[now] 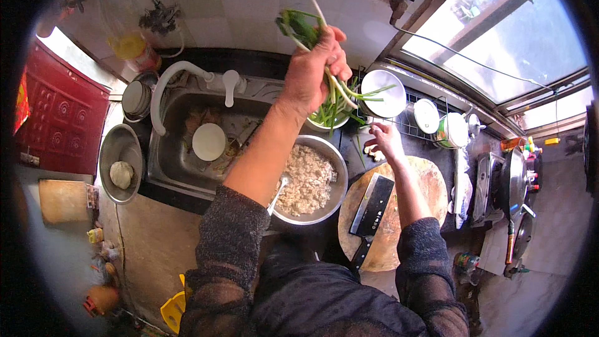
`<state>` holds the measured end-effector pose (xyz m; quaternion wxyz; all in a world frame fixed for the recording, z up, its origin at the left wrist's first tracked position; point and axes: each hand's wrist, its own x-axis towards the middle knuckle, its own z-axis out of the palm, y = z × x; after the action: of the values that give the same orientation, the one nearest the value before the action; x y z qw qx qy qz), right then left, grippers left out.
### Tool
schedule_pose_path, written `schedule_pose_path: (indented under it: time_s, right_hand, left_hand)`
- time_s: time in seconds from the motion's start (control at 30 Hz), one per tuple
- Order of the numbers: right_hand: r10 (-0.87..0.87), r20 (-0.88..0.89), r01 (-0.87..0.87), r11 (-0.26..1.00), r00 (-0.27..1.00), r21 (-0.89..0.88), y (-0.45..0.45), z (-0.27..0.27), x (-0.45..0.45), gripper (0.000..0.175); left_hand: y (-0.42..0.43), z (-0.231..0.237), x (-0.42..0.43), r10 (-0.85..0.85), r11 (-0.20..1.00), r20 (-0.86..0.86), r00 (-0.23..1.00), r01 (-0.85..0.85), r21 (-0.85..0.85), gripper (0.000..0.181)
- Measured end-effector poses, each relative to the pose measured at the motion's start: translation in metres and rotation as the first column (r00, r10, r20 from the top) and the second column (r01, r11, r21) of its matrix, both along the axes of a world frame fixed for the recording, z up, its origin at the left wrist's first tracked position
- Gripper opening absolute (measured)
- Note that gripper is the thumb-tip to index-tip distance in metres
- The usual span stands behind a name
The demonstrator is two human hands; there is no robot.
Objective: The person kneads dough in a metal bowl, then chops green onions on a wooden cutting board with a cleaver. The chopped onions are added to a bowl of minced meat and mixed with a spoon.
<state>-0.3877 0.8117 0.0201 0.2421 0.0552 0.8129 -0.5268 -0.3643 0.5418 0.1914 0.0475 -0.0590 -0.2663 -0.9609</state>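
Observation:
Raised above the counter behind the large bowl, my left hand point(313, 72) is closed around several green onions point(304, 28). Below it, more green onions point(333, 111) lie in a bowl. My right hand point(384, 140) is near the onion tips, above the back of a round wooden chopping board point(423, 182); whether its fingers hold a strand, I cannot tell. A cleaver point(372, 210) with a black handle lies on the board. To its left, a large metal bowl point(344, 173) holds a pale minced mixture point(306, 180) with a spoon point(279, 194) in it.
At left are a sink point(161, 164) with a white bowl point(208, 142), a curved faucet point(164, 89) and a metal bowl point(135, 150) holding dough point(121, 174). A wire rack point(414, 98) stands behind the board, with a white bowl point(383, 93) beside it. A wok point(514, 182) is far right.

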Motion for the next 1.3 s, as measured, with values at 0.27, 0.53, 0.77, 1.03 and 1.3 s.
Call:
schedule_pose_path:
  time_s: [0.27, 0.53, 0.77, 1.03, 1.3]
  right_hand:
    - [-0.047, -0.064, 0.027, 0.956, 0.997, -0.291, -0.006, -0.05, -0.005, 0.019]
    - [0.125, -0.509, -0.087, 0.991, 0.852, 0.097, -0.031, 0.031, 0.03, 0.016]
    - [0.249, -0.388, -0.231, 0.969, 0.888, 0.092, -0.053, 0.059, 0.043, 0.025]
    - [0.598, -0.506, -0.516, 0.798, 0.621, 0.311, -0.087, 0.027, 0.023, 0.023]
    - [0.423, -0.301, -0.463, 0.884, 0.855, -0.073, -0.041, 0.026, 0.016, 0.064]
  left_hand:
    - [-0.004, -0.083, 0.036, 0.145, 0.989, 0.501, 0.853, -0.124, -0.076, 0.024]
    - [0.046, -0.157, 0.061, 0.024, 0.966, 0.751, 0.66, 0.179, -0.188, 0.033]
    - [0.055, -0.146, 0.058, 0.165, 0.851, 0.698, 0.697, 0.257, -0.458, 0.026]
    - [0.04, -0.119, 0.076, 0.331, 0.56, 0.405, 0.853, 0.168, -0.811, 0.032]
    - [0.06, -0.023, 0.121, -0.288, 0.944, 0.313, 0.905, 0.324, -0.067, 0.023]
